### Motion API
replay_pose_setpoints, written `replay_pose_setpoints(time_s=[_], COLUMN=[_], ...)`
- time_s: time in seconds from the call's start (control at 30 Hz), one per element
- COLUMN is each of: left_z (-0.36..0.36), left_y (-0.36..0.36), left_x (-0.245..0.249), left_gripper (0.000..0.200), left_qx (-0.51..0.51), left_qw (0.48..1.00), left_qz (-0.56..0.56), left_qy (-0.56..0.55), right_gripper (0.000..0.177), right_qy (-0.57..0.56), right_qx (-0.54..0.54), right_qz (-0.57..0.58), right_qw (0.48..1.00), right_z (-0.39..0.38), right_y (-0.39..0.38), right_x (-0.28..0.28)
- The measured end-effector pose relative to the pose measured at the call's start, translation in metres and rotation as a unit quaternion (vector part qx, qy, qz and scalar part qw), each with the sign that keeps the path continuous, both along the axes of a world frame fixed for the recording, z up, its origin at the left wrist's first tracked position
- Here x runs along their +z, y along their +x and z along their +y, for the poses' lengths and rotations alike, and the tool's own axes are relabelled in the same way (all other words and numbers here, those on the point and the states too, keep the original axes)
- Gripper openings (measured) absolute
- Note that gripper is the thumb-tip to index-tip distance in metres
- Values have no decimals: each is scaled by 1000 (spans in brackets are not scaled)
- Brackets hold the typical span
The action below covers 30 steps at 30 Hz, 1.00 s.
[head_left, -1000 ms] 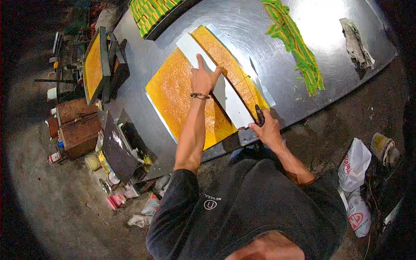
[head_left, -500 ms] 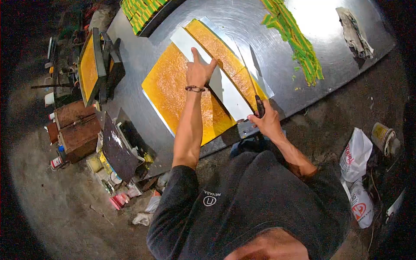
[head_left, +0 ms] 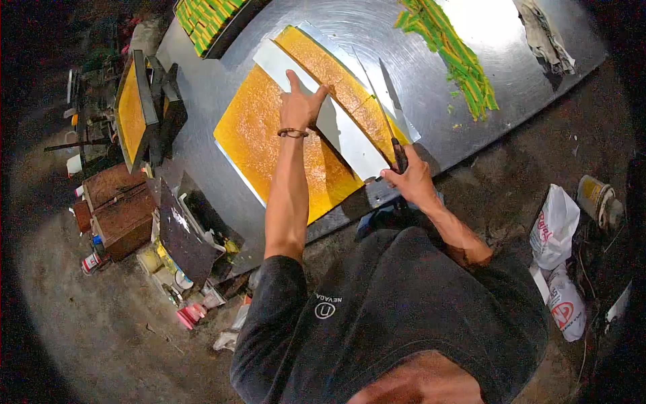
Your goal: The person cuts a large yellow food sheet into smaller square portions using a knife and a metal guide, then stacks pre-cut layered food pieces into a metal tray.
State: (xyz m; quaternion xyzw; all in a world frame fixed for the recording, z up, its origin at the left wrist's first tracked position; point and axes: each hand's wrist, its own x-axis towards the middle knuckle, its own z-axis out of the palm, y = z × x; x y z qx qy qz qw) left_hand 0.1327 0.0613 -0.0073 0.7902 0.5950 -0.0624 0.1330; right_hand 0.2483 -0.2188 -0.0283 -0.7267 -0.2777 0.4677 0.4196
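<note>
A flat slab with a yellow-orange, glossy top (head_left: 259,138) lies on the metal table. Across it lies a long white straight-edged strip (head_left: 346,135), with a narrower yellow-orange band (head_left: 330,71) showing on its far side. My left hand (head_left: 301,106) presses on the strip with thumb and index finger spread. Near the strip's lower right end, my right hand (head_left: 412,176) is closed around the black handle of a knife (head_left: 400,156). The long thin blade points up and away over the narrow band.
Green-and-yellow strips (head_left: 461,57) lie in a pile at the table's far side, near a crumpled cloth (head_left: 544,37). A tray of green-and-yellow pieces (head_left: 208,20) stands at the top left. Framed yellow panels (head_left: 132,111) lean at the left. White bags (head_left: 555,225) are on the right.
The whole view has shifted slightly, moving the table and slab a little left and up. Both hands keep nearly the same places on the strip and knife.
</note>
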Motion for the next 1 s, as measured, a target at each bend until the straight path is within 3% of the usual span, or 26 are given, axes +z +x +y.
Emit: replay_pose_setpoints(time_s=[0.07,0.13,0.2,0.23,0.3,0.37,0.57,0.6,0.63,0.7,0.73,0.83,1.0], left_z=[3,9,16,17,19,16,11,15,19,23,19,14,13], left_y=[5,-1,-4,-7,-8,-6,-5,-10,-16,-16,-18,-14,-17], left_x=[19,25,22,17,13,15,21,15,2,-12,-11,-6,-10], left_gripper=[124,132,151,151,151,152,150,131,131,106,85,81,75], left_qx=[30,18,8,10,-48,-30,-14,-43,-40,-12,-18,4,-13], left_qw=[992,985,974,974,983,985,985,986,986,990,991,994,994], left_qz=[4,-18,-30,-32,9,29,-3,-12,-13,-32,-34,-42,-29], left_qy=[-120,-168,-225,-223,-176,-166,-171,-162,-160,-136,-124,-102,-105], right_gripper=[50,51,50,50,40,33,37,37,37,33,29,27,27], right_qy=[2,-28,-4,24,20,122,197,193,196,211,184,264,225], right_qx=[0,-2,9,20,27,14,74,101,104,113,130,115,132], right_qz=[-9,73,2,-67,-79,-157,-172,-195,-195,-171,-151,-181,-178], right_qw=[1000,997,1000,997,996,980,962,956,955,956,963,941,949], right_z=[1,1,0,2,12,30,148,167,184,211,220,235,243], right_y=[2,3,10,15,24,31,9,4,0,-8,-8,-13,-11], right_x=[2,4,11,15,24,28,34,27,22,16,15,6,6])
